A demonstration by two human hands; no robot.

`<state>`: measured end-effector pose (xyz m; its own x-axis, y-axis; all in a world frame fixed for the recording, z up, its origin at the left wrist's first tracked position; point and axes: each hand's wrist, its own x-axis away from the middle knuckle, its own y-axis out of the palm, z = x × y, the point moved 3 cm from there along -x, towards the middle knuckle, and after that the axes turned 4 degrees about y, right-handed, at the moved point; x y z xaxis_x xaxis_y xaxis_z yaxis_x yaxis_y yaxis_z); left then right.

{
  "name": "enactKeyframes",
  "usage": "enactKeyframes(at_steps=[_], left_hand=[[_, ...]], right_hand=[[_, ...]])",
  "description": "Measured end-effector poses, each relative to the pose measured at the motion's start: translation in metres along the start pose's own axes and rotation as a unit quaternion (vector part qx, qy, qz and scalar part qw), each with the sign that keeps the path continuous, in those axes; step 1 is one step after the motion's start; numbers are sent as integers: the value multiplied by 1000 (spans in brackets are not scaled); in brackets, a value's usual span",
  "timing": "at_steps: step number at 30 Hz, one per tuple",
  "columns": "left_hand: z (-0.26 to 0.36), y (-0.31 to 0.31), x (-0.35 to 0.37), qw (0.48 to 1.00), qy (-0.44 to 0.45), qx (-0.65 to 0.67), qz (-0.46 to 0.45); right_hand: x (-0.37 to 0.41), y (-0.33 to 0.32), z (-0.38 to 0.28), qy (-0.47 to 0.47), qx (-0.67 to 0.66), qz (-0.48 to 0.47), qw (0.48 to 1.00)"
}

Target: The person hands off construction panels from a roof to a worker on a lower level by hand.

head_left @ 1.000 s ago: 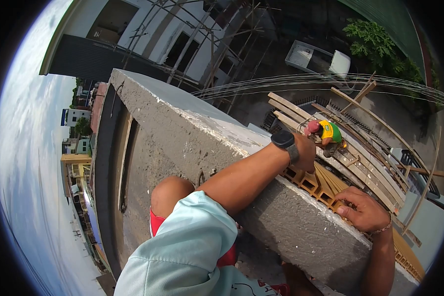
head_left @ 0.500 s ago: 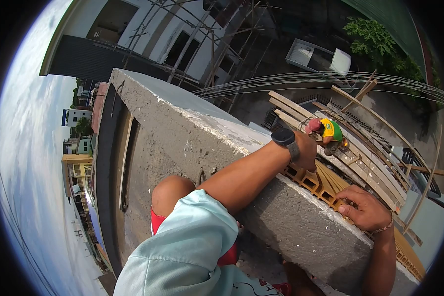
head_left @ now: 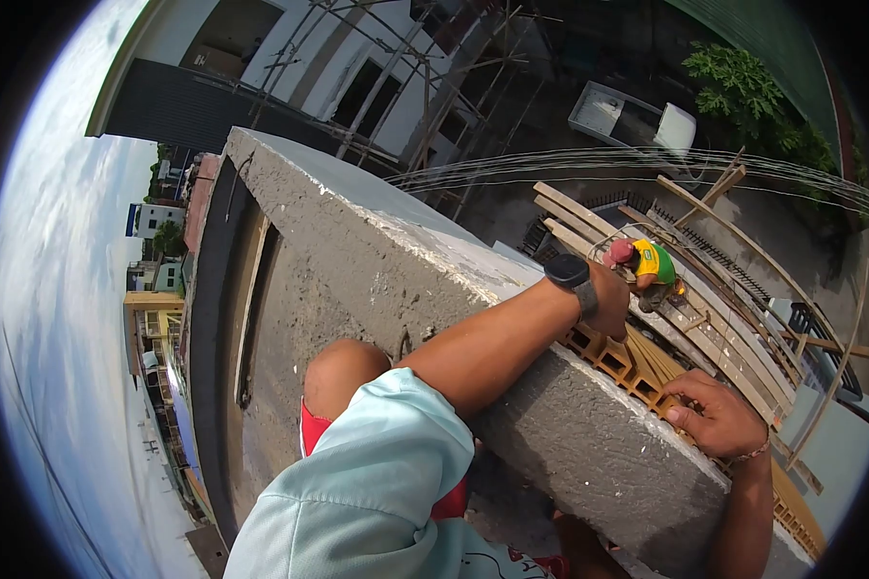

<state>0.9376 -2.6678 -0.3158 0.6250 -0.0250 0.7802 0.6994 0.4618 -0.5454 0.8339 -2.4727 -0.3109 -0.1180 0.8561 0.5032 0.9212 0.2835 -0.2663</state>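
Observation:
My left hand (head_left: 608,301), with a dark watch at its wrist, reaches over the far side of the rough concrete wall (head_left: 589,434). Its fingers are mostly hidden, so what they hold cannot be made out. My right hand (head_left: 714,415) is lower right, with thumb and fingers curled on the edge of a long orange-brown hollow panel (head_left: 644,385). This panel lies along the outer side of the wall top, its open cells facing up. It runs below both hands and on to the lower right.
Beyond the wall a person (head_left: 650,262) in a yellow-green shirt crouches on wooden planks (head_left: 734,338), near a small orange glow. Wires (head_left: 512,164) cross above a parked truck (head_left: 632,116). Pole scaffolding (head_left: 425,87) stands by a building. My knee (head_left: 343,376) touches the wall's side.
The whole view has shifted slightly. My left hand sits a little further right and lower in the picture; my right hand keeps its place on the panel edge.

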Motion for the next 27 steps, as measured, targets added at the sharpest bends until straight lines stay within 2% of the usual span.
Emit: enactKeyframes(at_steps=[27], left_hand=[[-1, 1, -1, 1000, -8, 15, 6]], right_hand=[[0, 1, -1, -6, -6, 12, 1000]])
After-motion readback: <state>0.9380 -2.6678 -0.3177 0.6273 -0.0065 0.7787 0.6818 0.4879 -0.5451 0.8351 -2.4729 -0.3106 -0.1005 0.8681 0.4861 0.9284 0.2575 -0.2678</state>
